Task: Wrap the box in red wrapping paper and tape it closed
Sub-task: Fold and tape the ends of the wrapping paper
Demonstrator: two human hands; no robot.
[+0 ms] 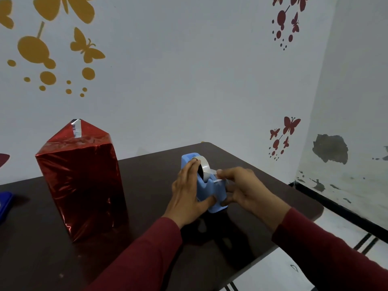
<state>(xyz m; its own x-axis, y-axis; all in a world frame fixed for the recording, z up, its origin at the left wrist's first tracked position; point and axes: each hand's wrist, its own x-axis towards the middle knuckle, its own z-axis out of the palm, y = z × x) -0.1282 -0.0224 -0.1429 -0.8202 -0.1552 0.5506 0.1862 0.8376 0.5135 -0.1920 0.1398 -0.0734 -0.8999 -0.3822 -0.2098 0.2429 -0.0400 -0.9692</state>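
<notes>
From my remote seat, the box [81, 181] stands wrapped at nine o'clock, its top flap [78, 131] upright, not yet taped (I judge). My left hand [189, 194] steadies the tape dispenser [206, 185] while my right hand [241, 187] pinches its tape end.

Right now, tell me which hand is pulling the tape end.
The right hand: it pinches the tape strip at the cutter, while the left hand holds the blue tape dispenser.
</notes>
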